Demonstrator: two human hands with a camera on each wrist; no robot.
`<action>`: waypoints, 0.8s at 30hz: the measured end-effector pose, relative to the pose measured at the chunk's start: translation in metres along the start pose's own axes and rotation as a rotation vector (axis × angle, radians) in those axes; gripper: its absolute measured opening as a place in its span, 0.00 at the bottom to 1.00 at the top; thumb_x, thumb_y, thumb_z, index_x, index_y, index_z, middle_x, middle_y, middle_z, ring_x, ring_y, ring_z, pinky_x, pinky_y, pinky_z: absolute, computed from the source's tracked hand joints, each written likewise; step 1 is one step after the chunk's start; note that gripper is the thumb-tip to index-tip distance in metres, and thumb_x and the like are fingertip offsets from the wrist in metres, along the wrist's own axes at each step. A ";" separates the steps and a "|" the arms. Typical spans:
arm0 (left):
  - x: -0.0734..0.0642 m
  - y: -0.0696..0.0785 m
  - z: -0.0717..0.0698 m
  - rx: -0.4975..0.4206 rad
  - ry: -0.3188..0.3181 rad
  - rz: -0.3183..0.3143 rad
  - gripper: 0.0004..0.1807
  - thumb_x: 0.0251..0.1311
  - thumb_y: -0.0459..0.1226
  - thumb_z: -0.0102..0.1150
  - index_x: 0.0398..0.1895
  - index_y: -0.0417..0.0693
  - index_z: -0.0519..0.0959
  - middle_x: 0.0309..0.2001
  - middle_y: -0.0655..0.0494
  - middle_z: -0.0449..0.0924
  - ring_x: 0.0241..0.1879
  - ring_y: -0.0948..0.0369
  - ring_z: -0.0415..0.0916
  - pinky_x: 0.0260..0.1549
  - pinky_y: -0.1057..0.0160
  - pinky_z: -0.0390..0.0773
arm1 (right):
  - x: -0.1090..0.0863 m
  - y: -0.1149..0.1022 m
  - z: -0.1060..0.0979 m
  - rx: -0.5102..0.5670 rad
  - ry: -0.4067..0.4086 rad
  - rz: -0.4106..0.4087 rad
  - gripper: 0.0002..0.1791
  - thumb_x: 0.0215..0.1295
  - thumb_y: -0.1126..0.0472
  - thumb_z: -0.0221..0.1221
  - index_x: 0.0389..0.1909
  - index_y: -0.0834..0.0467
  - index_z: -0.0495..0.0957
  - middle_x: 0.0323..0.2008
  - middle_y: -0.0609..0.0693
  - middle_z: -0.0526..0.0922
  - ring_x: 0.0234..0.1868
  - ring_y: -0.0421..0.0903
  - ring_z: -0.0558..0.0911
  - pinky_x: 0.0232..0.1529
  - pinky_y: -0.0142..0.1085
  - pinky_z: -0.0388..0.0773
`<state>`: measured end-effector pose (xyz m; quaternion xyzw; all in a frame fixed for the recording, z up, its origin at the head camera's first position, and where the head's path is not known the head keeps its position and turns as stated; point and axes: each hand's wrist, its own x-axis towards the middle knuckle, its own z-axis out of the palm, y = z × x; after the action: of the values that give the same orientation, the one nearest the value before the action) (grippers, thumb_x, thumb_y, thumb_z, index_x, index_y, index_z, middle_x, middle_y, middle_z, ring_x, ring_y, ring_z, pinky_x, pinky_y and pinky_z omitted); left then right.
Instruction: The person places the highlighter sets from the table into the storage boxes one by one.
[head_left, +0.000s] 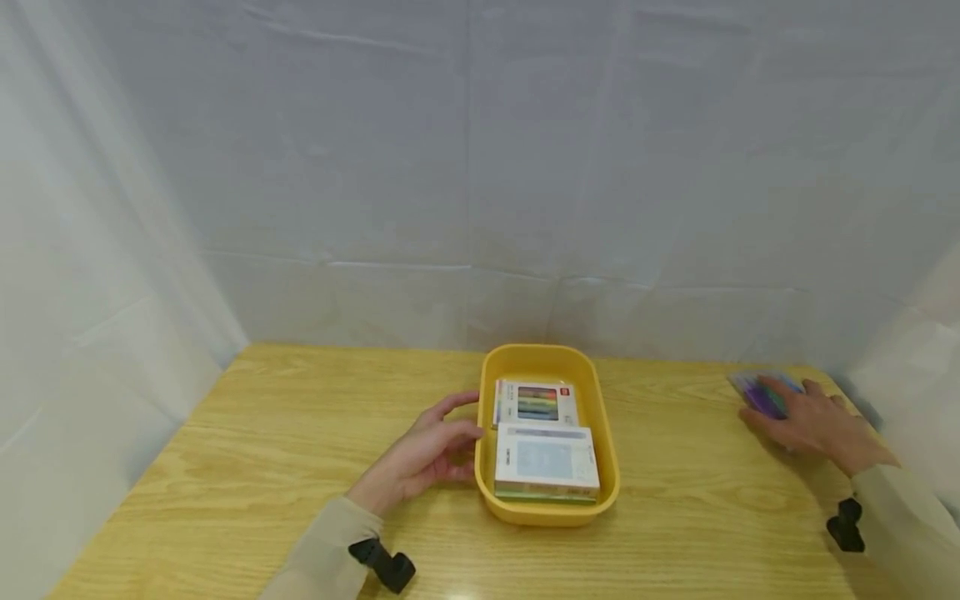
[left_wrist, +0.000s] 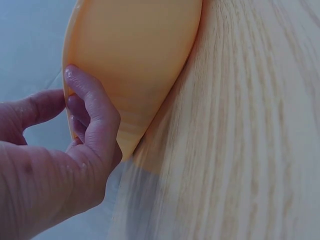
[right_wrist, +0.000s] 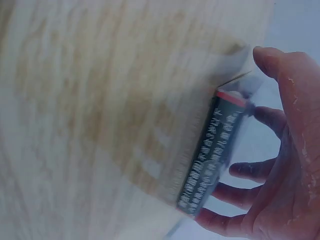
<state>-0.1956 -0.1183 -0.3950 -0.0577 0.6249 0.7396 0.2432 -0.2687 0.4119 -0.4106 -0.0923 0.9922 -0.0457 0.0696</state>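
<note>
My left hand (head_left: 420, 458) grips the left side of a yellow plastic basket (head_left: 609, 467). In the left wrist view its thumb meets the rim and its bent fingers lie against the outer wall. Inside the basket, a white box with a window of coloured sticks (head_left: 536, 403) lies behind a white box with a pale blue panel (head_left: 546, 460). Far right, my right hand (head_left: 817, 421) reaches over a clear package with purple and green contents (head_left: 767, 398). The right wrist view shows the package's dark, printed side (right_wrist: 212, 152), fingers spread along it and the thumb apart.
A light wood table (head_left: 285, 467) lies under everything. White sheeting (head_left: 420, 167) hangs behind it and at both sides. The package is close to the table's right back corner. A green edge shows under the front box.
</note>
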 end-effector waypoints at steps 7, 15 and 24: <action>0.000 0.000 0.000 -0.007 -0.003 -0.006 0.34 0.68 0.35 0.56 0.76 0.56 0.59 0.64 0.38 0.73 0.44 0.58 0.78 0.33 0.63 0.83 | -0.001 0.006 0.003 -0.016 0.028 0.001 0.42 0.75 0.37 0.48 0.71 0.68 0.60 0.57 0.83 0.73 0.55 0.83 0.71 0.48 0.72 0.69; 0.001 0.000 0.000 -0.012 0.001 -0.008 0.35 0.67 0.34 0.56 0.76 0.55 0.59 0.63 0.39 0.74 0.43 0.59 0.78 0.31 0.64 0.83 | -0.002 0.006 0.000 0.045 0.052 -0.012 0.41 0.66 0.41 0.59 0.67 0.67 0.62 0.47 0.81 0.78 0.48 0.81 0.74 0.37 0.68 0.75; 0.001 0.000 0.001 -0.001 -0.005 -0.004 0.34 0.68 0.35 0.56 0.76 0.56 0.59 0.66 0.38 0.72 0.45 0.57 0.78 0.33 0.63 0.82 | -0.009 0.000 -0.003 0.029 0.067 0.014 0.54 0.56 0.35 0.68 0.70 0.66 0.59 0.55 0.86 0.65 0.49 0.85 0.70 0.37 0.74 0.71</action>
<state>-0.1966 -0.1171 -0.3950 -0.0569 0.6238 0.7396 0.2462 -0.2605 0.4138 -0.4069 -0.0827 0.9939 -0.0627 0.0381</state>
